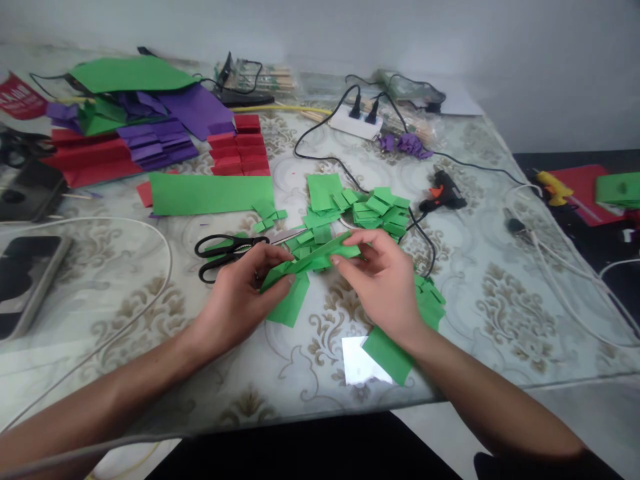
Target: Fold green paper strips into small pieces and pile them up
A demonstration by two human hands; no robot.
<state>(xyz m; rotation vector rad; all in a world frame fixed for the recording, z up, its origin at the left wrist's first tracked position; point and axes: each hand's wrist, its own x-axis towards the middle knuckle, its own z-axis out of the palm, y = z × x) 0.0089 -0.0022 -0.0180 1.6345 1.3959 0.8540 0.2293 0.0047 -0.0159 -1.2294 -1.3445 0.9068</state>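
A folded strip of green paper [320, 255] stretches between my two hands above the table. My left hand [245, 283] pinches its left end between thumb and fingers. Thumb and fingertips of my right hand [383, 273] close on the right end. Just behind my left hand lie black-handled scissors [227, 248], their blades partly covered by green paper. A heap of small cut green pieces [383, 208] sits beyond my right hand. Under my right wrist is another green sheet [393, 353], partly hidden by the arm.
A long green strip [210, 193] and pleated red paper [240, 150] lie at the back left, near purple sheets [193, 110]. A white power strip [355, 121] with black cables stands at the back. A black glue gun [444, 192] rests on the right; a phone [30, 283] on the left.
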